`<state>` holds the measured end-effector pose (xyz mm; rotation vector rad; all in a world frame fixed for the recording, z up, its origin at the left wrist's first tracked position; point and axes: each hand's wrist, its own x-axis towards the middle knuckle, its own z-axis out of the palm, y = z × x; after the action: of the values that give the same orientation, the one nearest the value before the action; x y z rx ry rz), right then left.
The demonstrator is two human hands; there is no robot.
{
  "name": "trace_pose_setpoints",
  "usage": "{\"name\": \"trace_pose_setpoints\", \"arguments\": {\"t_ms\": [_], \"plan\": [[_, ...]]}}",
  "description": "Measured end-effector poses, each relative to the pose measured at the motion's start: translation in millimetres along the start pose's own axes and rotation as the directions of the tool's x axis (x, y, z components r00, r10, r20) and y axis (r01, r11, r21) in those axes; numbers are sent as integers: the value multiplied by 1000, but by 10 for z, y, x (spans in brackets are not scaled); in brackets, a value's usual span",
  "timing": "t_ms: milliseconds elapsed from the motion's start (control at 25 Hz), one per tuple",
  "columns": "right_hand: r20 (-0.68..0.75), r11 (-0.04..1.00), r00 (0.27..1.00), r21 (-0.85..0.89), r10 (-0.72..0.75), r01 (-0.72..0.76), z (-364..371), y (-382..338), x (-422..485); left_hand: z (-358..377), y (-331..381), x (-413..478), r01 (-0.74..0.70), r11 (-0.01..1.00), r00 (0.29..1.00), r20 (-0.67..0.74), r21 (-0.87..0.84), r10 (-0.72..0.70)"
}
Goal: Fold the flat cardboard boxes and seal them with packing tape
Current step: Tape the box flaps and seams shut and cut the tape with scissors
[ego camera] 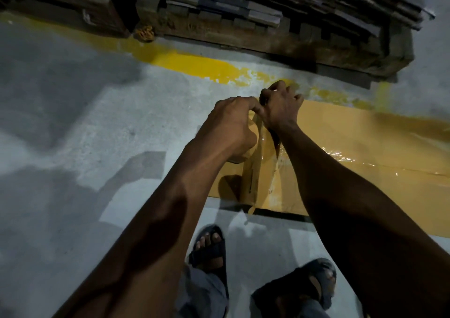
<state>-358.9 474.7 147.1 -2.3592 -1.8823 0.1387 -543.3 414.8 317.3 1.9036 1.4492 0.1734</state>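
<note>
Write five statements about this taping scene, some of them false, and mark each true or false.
1. The left hand and right hand meet at a strip of tape over one end of the cardboard box. True.
2. The box lies on a table. False: it lies on the concrete floor.
3. The person is barefoot. False: both feet wear dark sandals.
4. A yellow line is painted on the floor in front of a wooden pallet. True.
5. The right hand hangs idle at the person's side. False: its fingers curl at the tape, against the left hand.
</note>
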Motion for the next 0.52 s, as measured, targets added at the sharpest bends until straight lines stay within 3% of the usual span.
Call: {"name": "trace_pose_setpoints", "arguments": {"t_ms": [120,240,520], "plan": [[-48,999,999,39,-21,23,-6,-20,-42,-45,-3,-17,8,1000,1000,-3,6,-8],[27,990,996,114,-87,83,-90,-21,-98,-107,-5,-50,11,1000,1000,-2,-8,-11],[257,895,903,-201,-344,398,-396,-80,-1091,-220,-122,-188,26,1000,1000,13,2,-26]]}}
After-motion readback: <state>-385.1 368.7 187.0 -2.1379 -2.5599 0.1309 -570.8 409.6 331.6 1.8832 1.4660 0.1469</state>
